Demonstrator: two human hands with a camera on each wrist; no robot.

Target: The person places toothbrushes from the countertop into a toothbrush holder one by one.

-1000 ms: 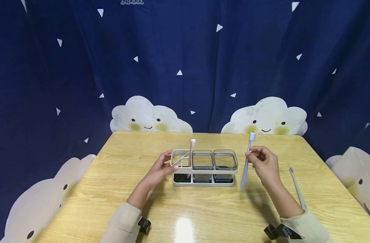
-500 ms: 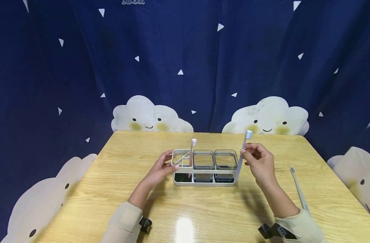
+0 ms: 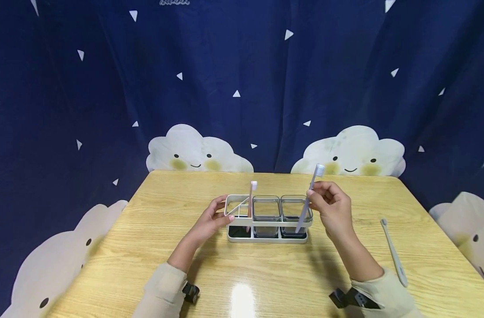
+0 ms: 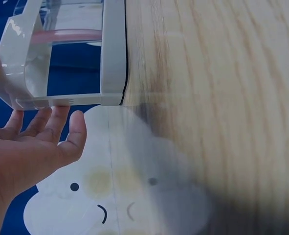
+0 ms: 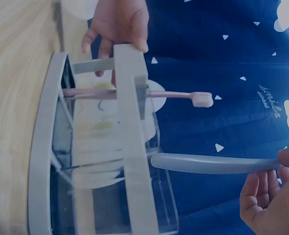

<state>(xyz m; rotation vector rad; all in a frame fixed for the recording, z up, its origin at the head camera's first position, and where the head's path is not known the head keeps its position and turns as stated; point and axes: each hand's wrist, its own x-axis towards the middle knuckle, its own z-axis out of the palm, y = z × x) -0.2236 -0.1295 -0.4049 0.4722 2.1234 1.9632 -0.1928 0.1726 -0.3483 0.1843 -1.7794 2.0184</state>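
A white toothbrush holder stands on the table with a divided section at its left and two clear cups in its other openings. My left hand grips its left end, thumb at the front of the upper rim and fingers at the side. A pink toothbrush stands upright in the divided section, bristles up. My right hand pinches a purple toothbrush between thumb and fingers, bristles up. Its handle slants down to the left, overlapping the right cup in the head view; the right wrist view shows the handle's end close by the upper rim.
A grey toothbrush lies on the wooden table to the right of my right forearm. A dark blue curtain with white triangles and smiling clouds hangs behind the table.
My right hand has carried the purple toothbrush leftward and slightly up, from beside the holder to over its right cup. My left hand has stayed on the holder's end.
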